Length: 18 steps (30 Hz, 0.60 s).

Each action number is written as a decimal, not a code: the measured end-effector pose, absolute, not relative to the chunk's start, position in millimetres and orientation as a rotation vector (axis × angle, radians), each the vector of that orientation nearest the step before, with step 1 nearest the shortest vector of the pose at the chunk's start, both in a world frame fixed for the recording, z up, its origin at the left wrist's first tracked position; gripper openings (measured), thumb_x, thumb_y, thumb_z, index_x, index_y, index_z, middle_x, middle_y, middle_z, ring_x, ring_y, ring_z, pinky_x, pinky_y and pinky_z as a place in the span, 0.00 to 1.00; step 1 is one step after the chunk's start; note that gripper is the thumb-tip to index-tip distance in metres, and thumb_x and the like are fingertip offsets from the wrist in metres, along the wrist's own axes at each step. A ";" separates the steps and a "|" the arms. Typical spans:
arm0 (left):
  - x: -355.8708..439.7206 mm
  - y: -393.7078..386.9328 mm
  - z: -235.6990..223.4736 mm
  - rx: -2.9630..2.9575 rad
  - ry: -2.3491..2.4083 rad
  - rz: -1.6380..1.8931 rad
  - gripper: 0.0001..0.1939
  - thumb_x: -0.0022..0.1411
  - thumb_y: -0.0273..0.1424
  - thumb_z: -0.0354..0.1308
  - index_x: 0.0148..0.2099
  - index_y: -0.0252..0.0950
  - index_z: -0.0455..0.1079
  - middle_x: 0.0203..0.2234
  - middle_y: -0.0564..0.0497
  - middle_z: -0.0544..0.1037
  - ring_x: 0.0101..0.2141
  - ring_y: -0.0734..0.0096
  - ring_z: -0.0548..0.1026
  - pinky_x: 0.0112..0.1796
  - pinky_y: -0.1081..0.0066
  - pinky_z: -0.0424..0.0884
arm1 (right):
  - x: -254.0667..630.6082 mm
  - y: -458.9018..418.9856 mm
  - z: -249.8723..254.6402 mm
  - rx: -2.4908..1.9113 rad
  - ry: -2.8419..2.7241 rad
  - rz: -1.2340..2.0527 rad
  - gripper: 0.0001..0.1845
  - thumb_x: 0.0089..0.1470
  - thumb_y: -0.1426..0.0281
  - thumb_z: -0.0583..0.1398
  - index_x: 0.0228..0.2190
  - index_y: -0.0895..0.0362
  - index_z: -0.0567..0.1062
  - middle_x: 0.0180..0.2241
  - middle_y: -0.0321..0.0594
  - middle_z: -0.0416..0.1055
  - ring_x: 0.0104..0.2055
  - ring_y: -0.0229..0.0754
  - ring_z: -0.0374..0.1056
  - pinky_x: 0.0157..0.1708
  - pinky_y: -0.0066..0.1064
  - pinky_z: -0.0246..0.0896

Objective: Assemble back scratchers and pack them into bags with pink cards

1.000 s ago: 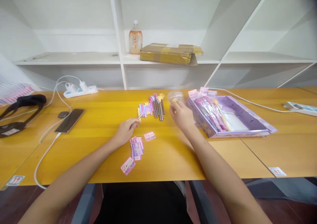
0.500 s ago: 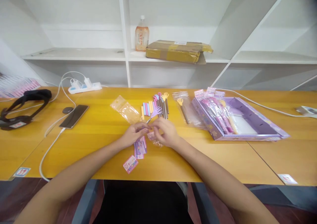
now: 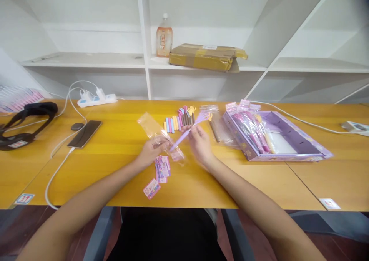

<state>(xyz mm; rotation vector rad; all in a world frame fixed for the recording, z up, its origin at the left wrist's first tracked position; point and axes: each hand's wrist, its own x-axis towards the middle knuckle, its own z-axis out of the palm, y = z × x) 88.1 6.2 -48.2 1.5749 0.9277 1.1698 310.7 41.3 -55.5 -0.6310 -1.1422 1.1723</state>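
Holding one scratcher [image 3: 180,139] — one bag [image 3: 150,126].

Bright, even indoor light — its source out of view — leaves a pale sheen on the desk [image 3: 121,176]. Both hands look slightly blurred, fine print is soft, and the upper right corner darkens.

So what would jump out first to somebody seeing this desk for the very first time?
Probably the open purple box on the right of the desk, holding wrapped pink and yellow pieces. Next, the lilac hand-shaped stick in the right hand, mid-desk, with the left hand holding a clear bag beside it.
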 end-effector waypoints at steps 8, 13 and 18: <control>67.2 25.8 -34.1 0.924 0.882 1.547 0.19 0.59 0.44 0.74 0.40 0.34 0.77 0.40 0.46 0.84 0.42 0.64 0.82 0.41 0.68 0.79 | 341.4 33.8 -44.5 -0.824 -1.740 0.591 0.15 0.70 0.53 0.59 0.43 0.51 0.74 0.27 0.35 0.71 0.26 0.38 0.67 0.27 0.30 0.63; 58.6 29.9 -21.2 0.838 0.891 1.588 0.15 0.61 0.39 0.72 0.40 0.35 0.74 0.40 0.46 0.84 0.40 0.66 0.83 0.40 0.69 0.80 | 330.8 30.5 -58.4 -0.941 -2.173 0.177 0.18 0.75 0.59 0.52 0.52 0.52 0.79 0.40 0.45 0.77 0.40 0.46 0.75 0.39 0.36 0.68; 58.9 29.8 -19.2 0.804 0.890 1.571 0.11 0.65 0.36 0.70 0.39 0.35 0.73 0.39 0.46 0.85 0.40 0.67 0.84 0.42 0.68 0.81 | 333.4 35.6 -62.7 -0.956 -2.205 0.118 0.19 0.75 0.60 0.52 0.53 0.53 0.79 0.40 0.45 0.76 0.41 0.46 0.75 0.39 0.36 0.68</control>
